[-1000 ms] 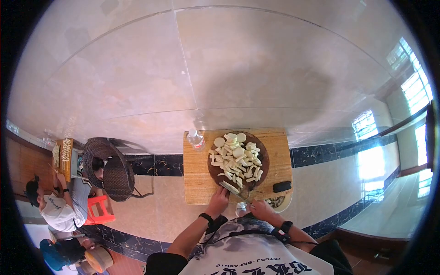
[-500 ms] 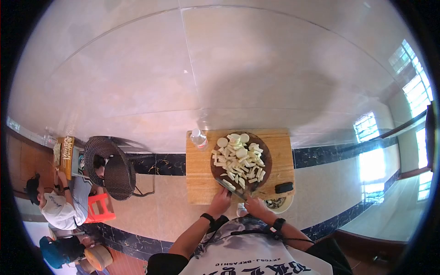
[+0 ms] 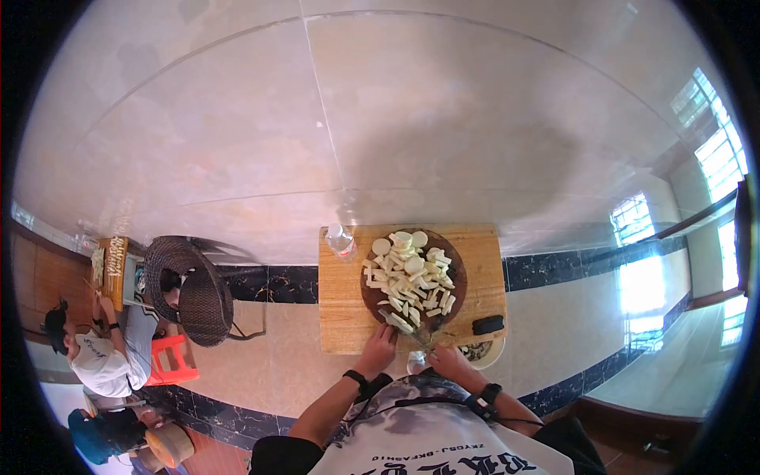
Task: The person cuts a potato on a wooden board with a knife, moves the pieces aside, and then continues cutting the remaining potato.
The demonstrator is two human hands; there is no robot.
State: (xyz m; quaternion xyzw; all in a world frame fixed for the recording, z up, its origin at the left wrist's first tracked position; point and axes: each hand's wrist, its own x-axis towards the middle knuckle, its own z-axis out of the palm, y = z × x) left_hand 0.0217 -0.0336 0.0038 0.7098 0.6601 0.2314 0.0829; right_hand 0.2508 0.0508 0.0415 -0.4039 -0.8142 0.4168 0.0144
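Note:
A round dark chopping board [image 3: 455,293] carries a heap of pale vegetable sticks [image 3: 412,285], with several round slices [image 3: 381,247] at its far left. My right hand [image 3: 449,362] grips the handle of a knife [image 3: 413,336], whose blade slants to the left across the board's near edge. Beside the blade's left end is my left hand [image 3: 381,347], its fingers bent and close together by a few pale pieces [image 3: 400,321]. Whatever its fingertips hold is too small to make out.
The wooden table [image 3: 340,309] stands against a tiled wall. On it are a clear bottle [image 3: 341,239] and a black object [image 3: 488,324]. A bowl [image 3: 491,356] sits below its near right edge. At left are a dark wicker chair [image 3: 207,305], a red stool [image 3: 172,360] and a seated person [image 3: 103,360].
The knife blade has shifted and tilted a little at the near edge of the board. My left hand has moved slightly left. The view has shifted a little too.

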